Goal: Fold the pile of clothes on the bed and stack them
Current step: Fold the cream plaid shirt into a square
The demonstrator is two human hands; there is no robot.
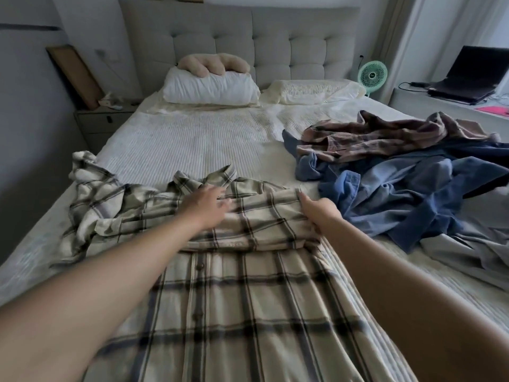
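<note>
Cream plaid shirt (pixel 248 285) lies face up on the bed (pixel 192 139), button placket showing, collar end away from the person. Long axis runs from the near bed edge toward the headboard (pixel 239 37); one sleeve bunched out to the left. Left hand (pixel 209 204) lies flat near the collar, fingers spread, blurred. Right hand (pixel 321 213) pinches the shirt's right shoulder edge, grip closed on the fabric. A fold ridge already crosses the chest.

To do this step well, I'd say: press flat with the left hand, pull the right edge taut, fold in parallel to the placket, then tuck the loose sleeve. Unfolded pile (pixel 399 172) of blue and plaid clothes sits well apart to the right.
</note>
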